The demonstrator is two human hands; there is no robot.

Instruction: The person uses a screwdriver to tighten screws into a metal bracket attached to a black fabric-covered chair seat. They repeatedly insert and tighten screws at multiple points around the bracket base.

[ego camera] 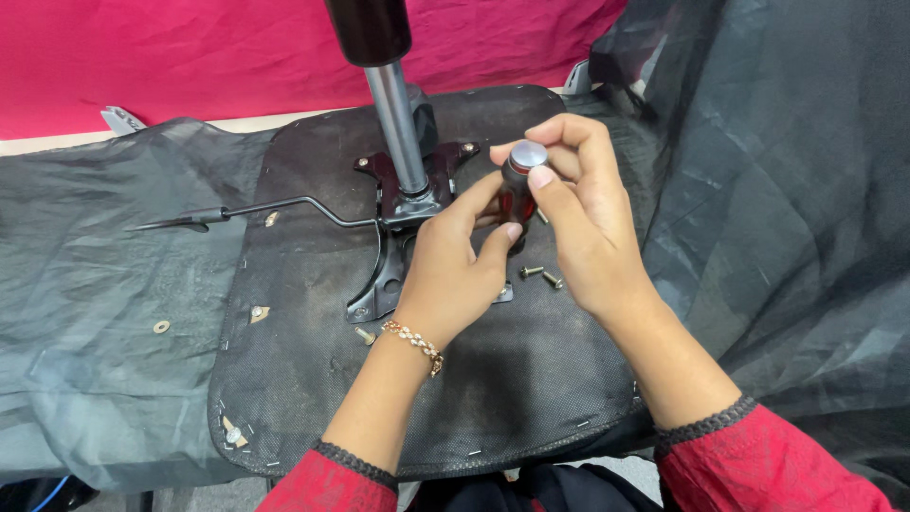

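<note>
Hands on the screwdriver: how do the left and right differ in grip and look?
The left hand wraps the lower part of the screwdriver handle, while the right hand pinches the top, thumb by the silver cap. The left wrist carries a gold bracelet; the right wrist is bare. Both hold the same upright tool over the chair's underside, and both arms wear red sleeves.

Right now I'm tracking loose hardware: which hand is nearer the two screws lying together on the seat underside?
Right. The right hand sits directly beside and above the two screws, gripping the screwdriver. The left hand lies farther off to their left.
</note>
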